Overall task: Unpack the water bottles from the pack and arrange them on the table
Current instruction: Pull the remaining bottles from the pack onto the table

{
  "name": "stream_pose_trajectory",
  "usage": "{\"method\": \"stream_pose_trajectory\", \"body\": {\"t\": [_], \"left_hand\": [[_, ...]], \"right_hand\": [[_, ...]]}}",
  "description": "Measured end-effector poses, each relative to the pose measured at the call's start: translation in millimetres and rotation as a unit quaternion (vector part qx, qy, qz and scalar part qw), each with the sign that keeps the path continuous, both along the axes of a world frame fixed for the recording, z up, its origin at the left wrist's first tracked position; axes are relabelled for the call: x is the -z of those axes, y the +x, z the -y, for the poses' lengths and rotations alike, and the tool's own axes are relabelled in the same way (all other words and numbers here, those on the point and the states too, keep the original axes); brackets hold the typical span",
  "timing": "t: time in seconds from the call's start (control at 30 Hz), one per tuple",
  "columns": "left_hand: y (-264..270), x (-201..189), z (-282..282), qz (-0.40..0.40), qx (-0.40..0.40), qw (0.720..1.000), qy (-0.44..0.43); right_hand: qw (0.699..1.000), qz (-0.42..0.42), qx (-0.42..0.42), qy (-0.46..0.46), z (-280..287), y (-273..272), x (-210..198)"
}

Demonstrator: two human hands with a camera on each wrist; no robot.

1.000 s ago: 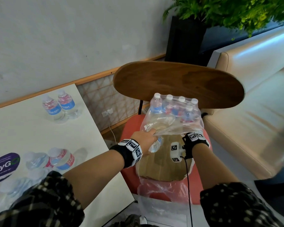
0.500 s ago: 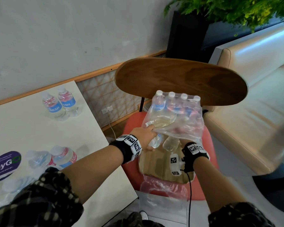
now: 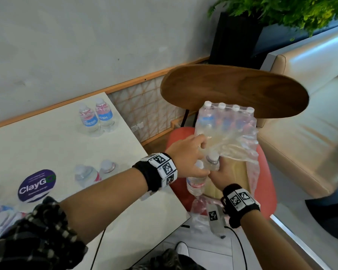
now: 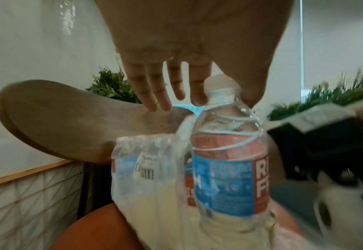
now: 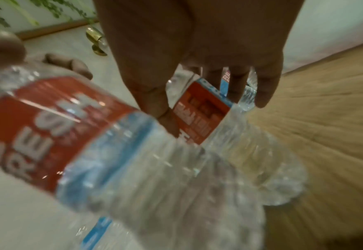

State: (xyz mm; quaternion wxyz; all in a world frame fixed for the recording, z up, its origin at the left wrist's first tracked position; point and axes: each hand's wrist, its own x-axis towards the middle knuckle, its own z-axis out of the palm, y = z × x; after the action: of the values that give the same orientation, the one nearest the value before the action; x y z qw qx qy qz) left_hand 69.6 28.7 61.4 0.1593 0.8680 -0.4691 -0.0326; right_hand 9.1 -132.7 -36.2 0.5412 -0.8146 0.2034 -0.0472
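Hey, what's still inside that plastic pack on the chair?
Inside the plastic pack, four white caps line the far edge above blurred blue and red labels. The crumpled wrap hides any exact bottle count.

Two hands are in view, the left hand [image 3: 185,156] and the right hand [image 3: 225,175], and each holds one water bottle: one bottle [image 3: 196,184] hangs by its neck from the left, a second bottle [image 3: 212,162] sits in the right. On the desk [image 3: 47,149] two bottles [image 3: 96,116] stand upright together at the far side, and two more [image 3: 95,172] show near the round sticker [image 3: 37,185], one only; blurred shapes at the desk's near left edge cannot be counted. The plastic pack [image 3: 225,125] on the one chair [image 3: 234,90] shows four white caps along its back row; how many bottles lie behind the wrap cannot be told. One potted plant [image 3: 281,10] stands beyond.
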Motion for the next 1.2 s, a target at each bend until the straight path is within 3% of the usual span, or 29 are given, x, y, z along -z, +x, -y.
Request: {"method": "stream_pose_trajectory", "body": {"t": [0.17, 0.37, 0.5, 0.67, 1.0, 1.2], "left_hand": [[-10, -25, -48, 0.008, 0.014, 0.995, 0.094], [-24, -9, -116, 0.04, 0.052, 0.966, 0.25], [-29, -4, -149, 0.045, 0.053, 0.945, 0.321], [-34, -6, -176, 0.017, 0.031, 0.938, 0.346], [-7, -23, -193, -0.045, -0.029, 0.964, 0.259], [11, -21, -193, -0.04, -0.037, 0.932, 0.358]], "right_hand": [[0.998, 0.021, -0.061, 0.014, -35, -38, 1], [0.992, 0.03, -0.116, 0.042, -99, -57, -8], [0.987, 0.016, -0.163, 0.007, -142, -51, 3], [0.983, 0.003, -0.184, 0.005, -177, -47, 21], [0.969, -0.098, -0.212, 0.077, -186, -49, 37], [0.969, -0.086, -0.219, 0.072, -203, -47, 40]]}}
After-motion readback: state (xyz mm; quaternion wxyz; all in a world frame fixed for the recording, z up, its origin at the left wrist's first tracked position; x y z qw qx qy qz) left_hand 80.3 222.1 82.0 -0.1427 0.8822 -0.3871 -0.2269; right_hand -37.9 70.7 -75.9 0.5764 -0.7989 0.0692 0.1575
